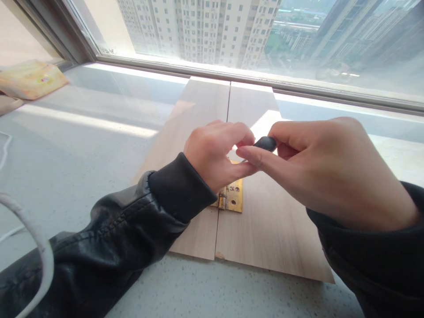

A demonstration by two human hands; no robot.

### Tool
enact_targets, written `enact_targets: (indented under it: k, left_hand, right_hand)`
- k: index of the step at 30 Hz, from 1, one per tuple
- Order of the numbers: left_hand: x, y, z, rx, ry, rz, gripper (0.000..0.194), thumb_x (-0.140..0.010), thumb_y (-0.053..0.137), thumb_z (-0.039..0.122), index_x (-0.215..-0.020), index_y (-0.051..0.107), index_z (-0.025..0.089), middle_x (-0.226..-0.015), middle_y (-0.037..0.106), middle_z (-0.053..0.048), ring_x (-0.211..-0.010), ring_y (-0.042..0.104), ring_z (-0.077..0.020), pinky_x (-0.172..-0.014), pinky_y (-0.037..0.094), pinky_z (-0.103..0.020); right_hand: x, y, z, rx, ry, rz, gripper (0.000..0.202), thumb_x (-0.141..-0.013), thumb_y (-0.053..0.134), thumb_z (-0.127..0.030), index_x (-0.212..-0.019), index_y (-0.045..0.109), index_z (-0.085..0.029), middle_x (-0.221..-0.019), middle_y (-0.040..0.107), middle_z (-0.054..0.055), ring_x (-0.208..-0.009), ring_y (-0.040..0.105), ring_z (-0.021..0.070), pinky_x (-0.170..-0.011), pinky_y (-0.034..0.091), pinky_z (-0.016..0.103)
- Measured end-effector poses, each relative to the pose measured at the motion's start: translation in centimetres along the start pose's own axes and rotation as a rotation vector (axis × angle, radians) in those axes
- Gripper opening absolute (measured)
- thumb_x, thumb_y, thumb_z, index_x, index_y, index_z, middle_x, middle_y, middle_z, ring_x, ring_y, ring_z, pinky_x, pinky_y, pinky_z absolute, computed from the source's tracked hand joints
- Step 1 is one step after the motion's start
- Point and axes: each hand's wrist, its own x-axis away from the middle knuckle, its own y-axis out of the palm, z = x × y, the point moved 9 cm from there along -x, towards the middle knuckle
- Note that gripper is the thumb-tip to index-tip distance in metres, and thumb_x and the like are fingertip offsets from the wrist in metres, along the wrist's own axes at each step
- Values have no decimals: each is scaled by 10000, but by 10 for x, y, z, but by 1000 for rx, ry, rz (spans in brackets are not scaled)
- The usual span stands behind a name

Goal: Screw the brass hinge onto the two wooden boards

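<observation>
My right hand [318, 168] is closed on the black handle of a screwdriver [266, 143], its thumb stretched along the handle's near side. My left hand [215, 152] is curled round the screwdriver's front end, with its index finger and thumb beside the handle. A short bit of the thin shaft shows between them, but the tip is hidden. Beneath the hands a worn brass hinge [237, 194] spans the seam between the left wooden board [192, 234] and the right wooden board [271, 234]. Screw holes show on its right leaf; my left hand and wrist cover much of it.
The boards lie on a speckled pale countertop [99, 132] against a window frame [198, 73]. A white cable [43, 251] loops over at the left, close to my left sleeve. A yellowish packet [33, 80] lies in the back left corner.
</observation>
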Motion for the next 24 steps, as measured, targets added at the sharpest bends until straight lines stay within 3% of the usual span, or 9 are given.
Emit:
enact_targets:
  k: [6,10,13,15,17,19,21,24]
  left_hand:
    - [1,1,1,38,-5,1,92,-719,660,209,-656,605,170,-604,609,-4,-560,518,-126,-518,415,-282]
    - [1,2,-1,39,0,-11,146,-743,625,220,-623,545,201,-586,573,4,-555,490,-133,-521,416,-299]
    - [1,5,-1,80,36,-44,107,-787,603,234,-685,588,206,-626,611,-6,-590,518,-146,-574,458,-323]
    - [2,8,-1,120,61,-78,70,-808,599,231,-762,634,192,-673,641,-25,-633,552,-159,-605,481,-335]
    - [3,11,-2,149,69,-105,92,-825,587,230,-827,663,179,-700,645,-40,-663,570,-168,-610,489,-337]
    - [4,13,-5,179,63,-126,125,-841,573,243,-873,674,177,-723,640,-45,-684,580,-171,-616,495,-336]
    - [5,15,-8,218,61,-134,138,-847,575,266,-880,677,178,-732,635,-46,-696,587,-169,-634,503,-336]
    - [7,16,-12,254,63,-126,145,-832,612,301,-808,672,171,-733,632,-49,-707,593,-164,-645,506,-331]
  right_hand:
    - [1,-1,-3,-12,-26,-1,504,-749,561,-562,-493,291,-222,-447,320,-23,-456,213,113,-448,197,294]
    - [-1,3,-3,-23,-51,-23,561,-805,409,-678,-492,331,-219,-434,329,-13,-429,235,113,-435,196,289]
    - [-2,6,0,5,-59,-59,600,-841,298,-702,-491,372,-220,-426,343,-3,-416,258,118,-433,203,290]
    - [-3,3,2,16,-79,-41,593,-836,335,-701,-498,410,-220,-434,380,0,-417,279,115,-435,213,292]
    - [-3,-2,1,-44,-112,-6,508,-830,436,-653,-583,527,-219,-483,469,1,-437,363,120,-451,264,298]
    - [-2,-6,-1,-162,-166,8,345,-837,529,-542,-791,642,-219,-595,576,2,-507,482,136,-494,345,306]
    - [0,-6,-5,-279,-240,-27,228,-853,559,-409,-955,667,-236,-742,650,1,-614,565,147,-553,411,311]
    - [4,-4,-7,-369,-298,-90,178,-872,540,-325,-965,680,-267,-878,680,-11,-723,604,152,-598,451,315]
